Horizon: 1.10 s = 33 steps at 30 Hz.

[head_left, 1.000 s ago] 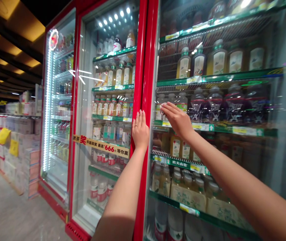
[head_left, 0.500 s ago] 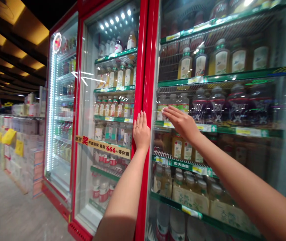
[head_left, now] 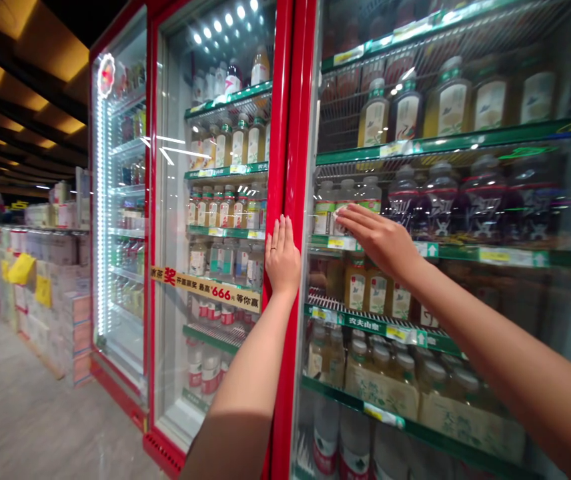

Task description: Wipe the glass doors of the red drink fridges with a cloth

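My left hand point(head_left: 283, 260) lies flat with its fingers stretched upward on the red door frame point(head_left: 298, 127) between two glass doors of a drinks cooler. A ring shows on one finger. To the right, my right hand point(head_left: 378, 237) is at the right-hand glass door, fingers pressed together around a small white thing point(head_left: 339, 212), which looks like a wad of tissue or cloth. Behind the glass, near that hand, stand green-labelled bottles point(head_left: 324, 210) and dark bottles point(head_left: 440, 200) on a green-edged shelf.
A yellow strip with printed text point(head_left: 205, 290) crosses the middle door. Farther left stands another lit cooler point(head_left: 128, 200). Stacked cartons point(head_left: 48, 293) with yellow tags line the grey floor point(head_left: 40, 427) at the left.
My right hand has moved a little to the right along the glass with the white thing. My left hand stays on the red frame. The view has shifted slightly.
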### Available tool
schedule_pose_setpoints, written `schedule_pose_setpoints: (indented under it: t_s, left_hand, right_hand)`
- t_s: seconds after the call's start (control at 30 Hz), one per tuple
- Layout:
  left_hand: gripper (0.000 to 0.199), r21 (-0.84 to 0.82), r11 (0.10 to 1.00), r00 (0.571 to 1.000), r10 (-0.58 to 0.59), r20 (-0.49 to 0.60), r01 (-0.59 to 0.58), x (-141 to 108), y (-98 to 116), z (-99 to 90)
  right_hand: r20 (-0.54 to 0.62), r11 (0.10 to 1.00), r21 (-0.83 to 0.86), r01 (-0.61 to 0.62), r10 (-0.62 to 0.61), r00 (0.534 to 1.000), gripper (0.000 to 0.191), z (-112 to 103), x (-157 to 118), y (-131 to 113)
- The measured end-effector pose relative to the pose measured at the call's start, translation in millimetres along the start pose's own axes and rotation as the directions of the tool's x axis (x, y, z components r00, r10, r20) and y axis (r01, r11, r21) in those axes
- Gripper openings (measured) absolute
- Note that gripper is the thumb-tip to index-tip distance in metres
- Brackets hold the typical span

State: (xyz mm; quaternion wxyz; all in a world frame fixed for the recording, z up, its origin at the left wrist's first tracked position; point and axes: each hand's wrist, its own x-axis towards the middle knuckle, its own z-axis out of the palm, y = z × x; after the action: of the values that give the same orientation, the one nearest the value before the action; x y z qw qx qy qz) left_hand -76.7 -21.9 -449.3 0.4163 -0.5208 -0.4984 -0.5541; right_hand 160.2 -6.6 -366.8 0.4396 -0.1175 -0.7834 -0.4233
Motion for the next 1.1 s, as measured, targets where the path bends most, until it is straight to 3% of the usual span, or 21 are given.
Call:
schedule_pose_setpoints:
  t_s: [0.13, 0.23, 0.37, 0.53, 0.7, 0.8, 0.9, 1.0, 1.1]
  left_hand:
    - [0.084, 0.011, 1.000, 0.999, 0.025, -0.031, -0.025, 0, 0, 1.7]
    - [0.086, 0.027, 0.994, 0.992, 0.108, -0.059, -0.106, -1, 1, 0.4]
    - [0.087, 0.044, 0.964, 0.965, 0.262, -0.011, -0.262, -2, 0, -3.1]
    - [0.083, 0.045, 0.848, 0.848, 0.526, 0.067, -0.529, -2, 0, -4.3]
    - [0.074, 0.050, 0.820, 0.820, 0.565, 0.085, -0.570, -2, 0, -5.6]
    - [0.075, 0.046, 0.809, 0.808, 0.579, 0.109, -0.586, -3, 0, -7.2]
    - [0.075, 0.036, 0.781, 0.779, 0.616, 0.119, -0.623, -2, 1, -8.5]
    - [0.075, 0.001, 0.725, 0.718, 0.682, 0.139, -0.689, -1, 1, -10.8]
    - [0.076, -0.060, 0.656, 0.640, 0.750, 0.169, -0.753, -1, 2, -14.7]
  right_hand:
    - [-0.080, 0.995, 0.026, -0.094, 0.095, 0.992, 0.045, 12, 19, -6]
    - [0.002, 0.999, 0.041, -0.011, 0.010, 1.000, 0.045, 18, 19, -16]
    - [0.094, 0.995, 0.036, 0.094, -0.097, 0.991, 0.050, 1, -5, -9]
    - [0.041, 0.999, -0.021, 0.043, -0.042, 0.998, 0.049, -20, -20, 9]
    - [-0.081, 0.995, -0.028, -0.091, 0.088, 0.993, 0.047, 0, -3, 1]
    - [-0.033, 0.999, 0.000, -0.041, 0.041, 0.999, 0.051, 4, -8, -4]
    - [0.040, 0.999, 0.014, 0.045, -0.045, 0.998, 0.054, -10, -26, 1]
    - [0.077, 0.998, 0.010, 0.064, -0.065, 0.995, 0.057, -30, -39, 10]
    - [0.057, 1.000, -0.017, -0.016, 0.017, 0.998, 0.055, -37, -34, 14]
